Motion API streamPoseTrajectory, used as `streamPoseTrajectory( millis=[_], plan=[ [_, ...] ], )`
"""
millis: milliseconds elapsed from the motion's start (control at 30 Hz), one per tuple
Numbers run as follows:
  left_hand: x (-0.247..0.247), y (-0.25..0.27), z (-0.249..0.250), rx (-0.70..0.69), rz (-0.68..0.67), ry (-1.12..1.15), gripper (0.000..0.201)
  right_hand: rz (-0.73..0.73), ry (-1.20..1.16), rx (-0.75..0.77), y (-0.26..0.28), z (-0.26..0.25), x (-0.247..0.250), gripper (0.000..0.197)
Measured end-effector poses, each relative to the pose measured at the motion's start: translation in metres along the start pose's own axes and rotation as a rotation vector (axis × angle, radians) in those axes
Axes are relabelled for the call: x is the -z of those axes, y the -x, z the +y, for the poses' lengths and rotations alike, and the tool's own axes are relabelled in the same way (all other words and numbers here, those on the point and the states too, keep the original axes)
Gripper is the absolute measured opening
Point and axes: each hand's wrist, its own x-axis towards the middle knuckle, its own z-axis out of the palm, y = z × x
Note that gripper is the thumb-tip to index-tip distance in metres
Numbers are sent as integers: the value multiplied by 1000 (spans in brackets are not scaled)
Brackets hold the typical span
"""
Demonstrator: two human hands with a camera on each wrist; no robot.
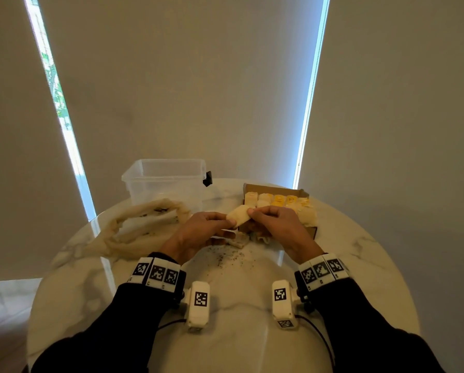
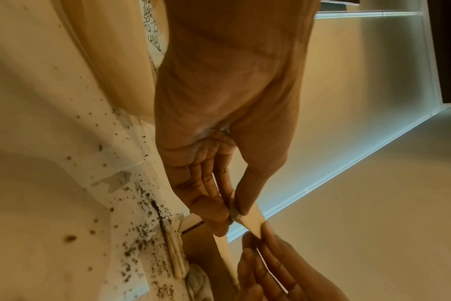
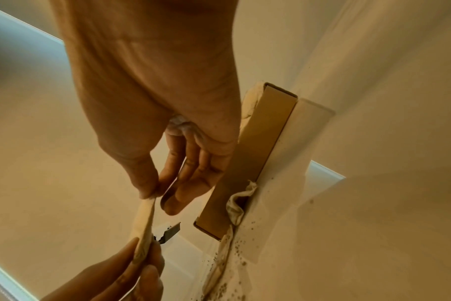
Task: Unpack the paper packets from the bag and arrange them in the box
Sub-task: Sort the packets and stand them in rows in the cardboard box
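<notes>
A flat cream paper packet [image 1: 238,215] is held level above the table, pinched at one end by the left hand [image 1: 198,232] and at the other by the right hand [image 1: 276,224]. Just beyond that grip the cardboard box [image 1: 275,189] holds rows of upright packets [image 1: 279,201]. Left of it lies the slumped, open beige bag [image 1: 134,227].

We read this as a room in a home, likely a dining or living corner: a round marble-topped table [image 1: 359,265] stands against tall windows covered by pale roller blinds [image 1: 185,90], with daylight and a strip of green foliage [image 1: 54,84] showing at the gaps. On the table we note household clutter: a clear plastic storage tub [image 1: 166,181], a limp cloth bag [image 1: 144,224], a small cardboard box [image 1: 276,191] and dark loose crumbs [image 1: 228,258]. We see no machinery, shelving or signage.
</notes>
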Motion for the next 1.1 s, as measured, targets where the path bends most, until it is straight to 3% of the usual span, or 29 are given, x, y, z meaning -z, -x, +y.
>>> streamPoseTrajectory(
  millis=[200,333,467,600,733,967,1100],
  plan=[
    [1,-2,-1,8,-14,40,23,-24,-41,22,0,-7,-1,24],
    [4,-5,-2,3,20,1,27,-66,147,-68,-2,-4,1,28],
    [3,-3,-1,5,9,25,26,-143,-50,-162,-4,-4,1,35],
    [1,2,3,-22,-25,16,34,-114,271,-77,-6,5,1,27],
    [2,1,-1,-14,-73,-13,36,-138,15,-92,-5,1,1,22],
    [-1,-1,-3,27,-142,-84,39,-97,-45,-71,-6,2,0,26],
    [0,-4,-4,26,-97,-112,32,-79,-52,-52,-6,1,-3,31]
  ],
)
